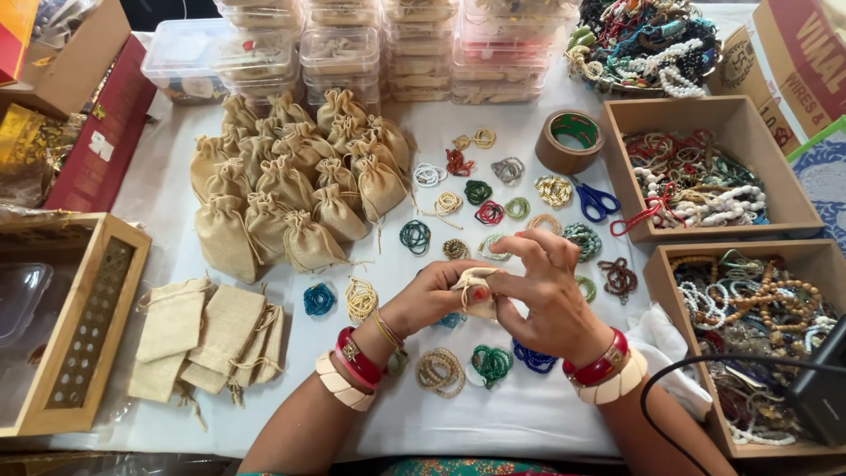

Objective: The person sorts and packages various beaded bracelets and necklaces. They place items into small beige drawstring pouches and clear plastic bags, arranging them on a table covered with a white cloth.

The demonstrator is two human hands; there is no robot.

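Your wrists sat nearest the lens, each with red and cream bangles. Left hand (432, 300) and right hand (546, 295) met over the white table (529, 414), both pinching one small pouch (476, 291). Left fingers were curled tight around its lower part, thumb on the front; right fingers were narrow, pinched at its top, index raised. Pouch was beige cloth, bunched, mostly hidden by your fingers, held just above the bead coils (489, 361). I couldn't tell if its mouth was open.

Filled pouches (291, 176) stood in a cluster up left, drawn shut. Flat empty pouches (203, 339) lay to the left of your left wrist. Blue scissors (595, 201) and a tape roll (570, 141) lay beyond your hands, beside two wooden trays (656, 282) of beads on the right.
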